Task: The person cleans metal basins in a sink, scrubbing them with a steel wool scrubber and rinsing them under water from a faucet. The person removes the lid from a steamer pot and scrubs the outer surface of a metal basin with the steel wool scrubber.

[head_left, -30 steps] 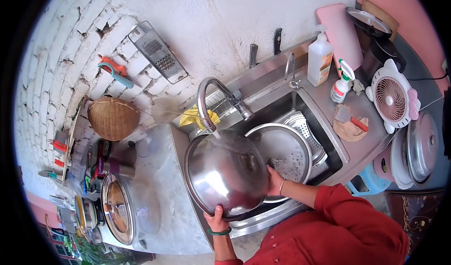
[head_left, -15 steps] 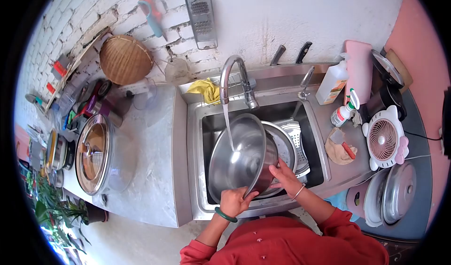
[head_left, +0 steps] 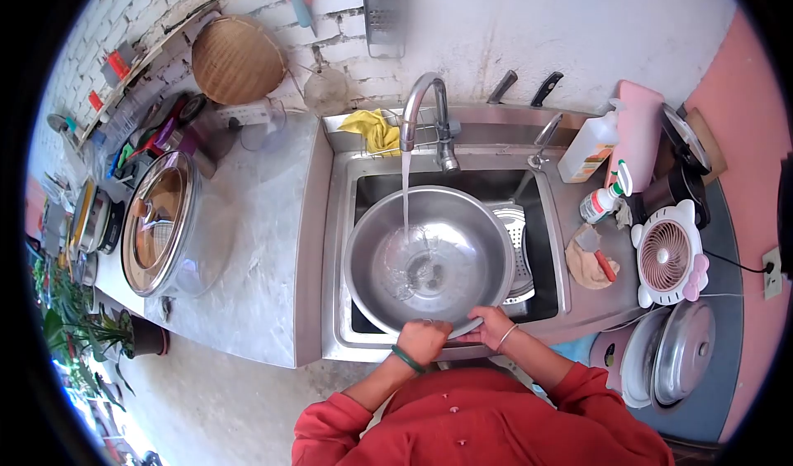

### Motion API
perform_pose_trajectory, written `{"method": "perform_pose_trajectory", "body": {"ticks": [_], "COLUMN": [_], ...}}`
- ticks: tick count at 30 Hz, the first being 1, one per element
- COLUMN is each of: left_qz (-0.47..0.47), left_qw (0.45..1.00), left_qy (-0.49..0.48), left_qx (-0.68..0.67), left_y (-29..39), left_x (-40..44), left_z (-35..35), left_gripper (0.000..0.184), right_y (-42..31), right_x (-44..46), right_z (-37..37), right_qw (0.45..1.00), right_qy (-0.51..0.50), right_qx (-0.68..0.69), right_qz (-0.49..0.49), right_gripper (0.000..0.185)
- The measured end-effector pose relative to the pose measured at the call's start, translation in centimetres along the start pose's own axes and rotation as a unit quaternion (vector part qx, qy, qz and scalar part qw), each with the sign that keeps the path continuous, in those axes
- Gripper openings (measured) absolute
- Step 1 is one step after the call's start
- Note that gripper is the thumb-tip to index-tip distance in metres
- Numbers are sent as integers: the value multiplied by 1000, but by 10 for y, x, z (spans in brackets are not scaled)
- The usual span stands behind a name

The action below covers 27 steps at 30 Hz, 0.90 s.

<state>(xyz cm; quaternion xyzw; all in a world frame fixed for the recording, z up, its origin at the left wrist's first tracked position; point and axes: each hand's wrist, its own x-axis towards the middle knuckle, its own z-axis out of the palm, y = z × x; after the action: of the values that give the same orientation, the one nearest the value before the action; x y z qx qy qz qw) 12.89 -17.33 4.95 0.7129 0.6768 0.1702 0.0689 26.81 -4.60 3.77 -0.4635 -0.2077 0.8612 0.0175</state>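
Note:
A large stainless steel bowl [head_left: 471, 259] sits level over the sink [head_left: 334, 301], its opening facing up. Water [head_left: 405, 193] streams from the curved faucet [head_left: 423, 94] into it, and a little has gathered at the bottom. My left hand [head_left: 423, 342], with a green bangle at the wrist, is closed on the bowl's near rim. Close beside it, my right hand [head_left: 491, 327] grips the same rim slightly to the right, its fingers partly under the edge. A perforated metal piece [head_left: 518, 251] shows in the sink to the bowl's right.
A yellow cloth [head_left: 372, 131] lies on the wire rack behind the sink. To the right stand a white bottle [head_left: 588, 148], a spray bottle [head_left: 601, 202] and a small fan [head_left: 667, 251]. A lidded glass pot [head_left: 198, 235] occupies the left counter. Two knives [head_left: 545, 90] stand behind the sink.
The bowl has gone from tilted on its side to level under the stream. My right hand has moved from its right side to the near rim. The view has shifted slightly.

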Motion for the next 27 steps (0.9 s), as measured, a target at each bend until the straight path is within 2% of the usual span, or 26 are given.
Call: {"method": "perform_pose_trajectory", "body": {"ticks": [1, 2, 4, 5, 6, 8, 11, 12, 13, 14, 15, 16, 17, 21, 22, 24, 25, 27], "left_qz": [-19, -20, -13, -22, -37, 22, -124, -162, -193, -192, -204, -216, -223, -262, -259, -270, -272, -272], "left_qw": [997, 997, 993, 984, 986, 974, 929, 911, 903, 905, 891, 873, 879, 864, 865, 861, 858, 862], "left_qy": [-71, -71, -34, -50, -43, 164, 317, 358, 366, 363, 399, 435, 421, 428, 428, 429, 433, 426], "left_qx": [22, 23, -110, -169, -160, -155, -142, -124, -115, -115, -71, -27, -31, -37, -42, -36, -40, -42], "left_y": [0, 0, 1, 2, 0, 0, -3, -2, 0, 1, 1, 2, 3, 3, 3, 4, 4, 3], "left_x": [-2, -3, -7, -9, -13, -21, -48, -56, -65, -69, -73, -76, -81, -86, -88, -90, -89, -87], "left_z": [-6, -14, -36, -50, -64, -85, -92, -96, -98, -101, -104, -107, -109, -116, -116, -117, -116, -113], "left_gripper": [13, 13, 26, 36, 36, 30, 21, 21, 24, 24, 25, 27, 32, 34, 34, 34, 33, 33], "right_y": [8, 15, 28, 37, 40, 33, 29, 23, 20, 19, 20, 20, 20, 18, 9, -12, -21, -25], "right_x": [5, 8, 16, 31, 44, 38, 55, 54, 55, 54, 52, 49, 44, 26, 14, -18, -33, -13], "right_z": [-2, -3, -10, -27, -30, -12, -15, -5, 3, 11, 18, 26, 30, -1, -9, -13, -5, -25], "right_qw": [1000, 998, 995, 992, 988, 986, 980, 980, 978, 972, 972, 968, 961, 965, 966, 981, 988, 987], "right_qy": [-8, -16, -25, -38, -54, -71, -139, -135, -176, -219, -220, -240, -260, -238, -235, -164, -123, -135], "right_qx": [13, 25, 43, 52, 60, 62, 83, 87, 81, 74, 76, 78, 79, 52, 52, 18, 10, 3], "right_qz": [-24, -49, -82, -107, -129, -140, -112, -115, -76, -35, -34, 13, 60, 102, 97, 106, 90, 81], "right_gripper": [36, 37, 33, 28, 22, 18, 23, 23, 25, 28, 28, 29, 30, 33, 33, 31, 23, 25]}}
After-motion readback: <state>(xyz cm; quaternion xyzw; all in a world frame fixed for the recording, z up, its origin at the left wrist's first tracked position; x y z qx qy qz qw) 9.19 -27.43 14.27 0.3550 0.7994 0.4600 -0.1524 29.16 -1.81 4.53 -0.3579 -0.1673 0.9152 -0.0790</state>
